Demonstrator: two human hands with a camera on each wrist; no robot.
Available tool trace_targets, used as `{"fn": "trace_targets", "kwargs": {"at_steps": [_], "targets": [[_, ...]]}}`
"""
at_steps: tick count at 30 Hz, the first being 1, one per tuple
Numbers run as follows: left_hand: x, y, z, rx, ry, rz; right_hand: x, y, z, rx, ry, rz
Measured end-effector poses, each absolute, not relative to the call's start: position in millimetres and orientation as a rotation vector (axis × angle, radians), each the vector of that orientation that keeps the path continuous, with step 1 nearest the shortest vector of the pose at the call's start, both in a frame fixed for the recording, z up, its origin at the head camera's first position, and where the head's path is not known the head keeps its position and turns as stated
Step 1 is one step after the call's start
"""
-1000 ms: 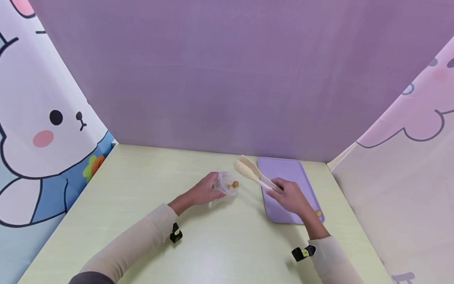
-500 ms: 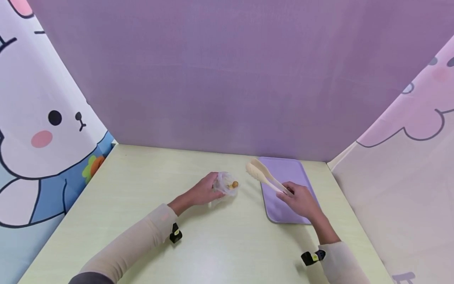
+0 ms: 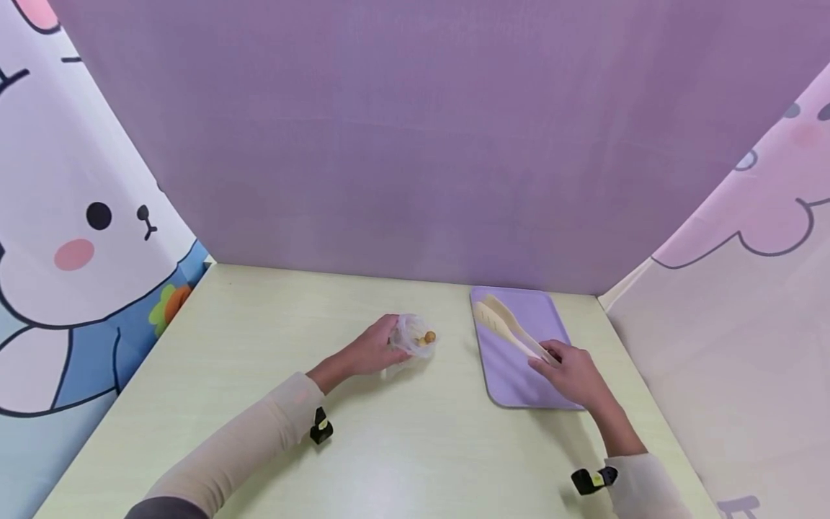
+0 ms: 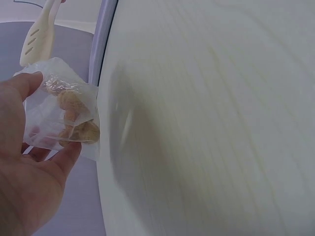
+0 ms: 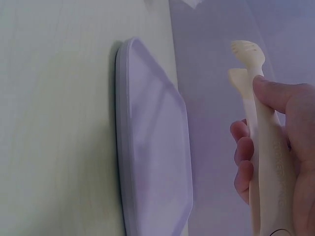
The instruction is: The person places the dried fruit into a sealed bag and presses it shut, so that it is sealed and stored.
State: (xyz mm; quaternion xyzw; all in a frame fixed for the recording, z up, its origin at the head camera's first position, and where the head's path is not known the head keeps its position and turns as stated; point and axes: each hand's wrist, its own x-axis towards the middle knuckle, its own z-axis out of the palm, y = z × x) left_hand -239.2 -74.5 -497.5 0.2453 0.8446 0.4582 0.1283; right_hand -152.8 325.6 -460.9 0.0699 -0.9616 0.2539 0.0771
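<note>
My left hand point(image 3: 368, 351) holds a clear plastic bag point(image 3: 407, 333) by its sides, its mouth open, above the table. Several brown, roundish food pieces point(image 4: 74, 110) lie inside it, seen through the film in the left wrist view. My right hand point(image 3: 573, 371) grips cream-coloured tongs point(image 5: 269, 147) with slotted heads; their tips stand a little apart, with nothing visible between them. These tongs hang over the purple tray point(image 3: 506, 382), pointing toward its far left corner. Hand and forearm cover the tray's near right part.
A pale wooden table point(image 3: 272, 303) carries the tray at the right. Behind it rises a purple backdrop point(image 3: 402, 180). Printed cartoon cloths point(image 3: 130, 288) flank the table on both sides.
My right hand has moved right and slightly nearer, bringing the tongs from beside the bag to over the tray. The brown piece at the tray's near right corner is now hidden. The left hand stays put.
</note>
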Motion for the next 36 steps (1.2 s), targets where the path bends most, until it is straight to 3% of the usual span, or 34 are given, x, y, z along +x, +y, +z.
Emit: {"fn": "trace_targets", "kwargs": {"at_steps": [36], "targets": [[-241, -80, -499, 0.718, 2.46, 1.348, -100, 407, -489, -0.073, -2.933, 0.68]]}}
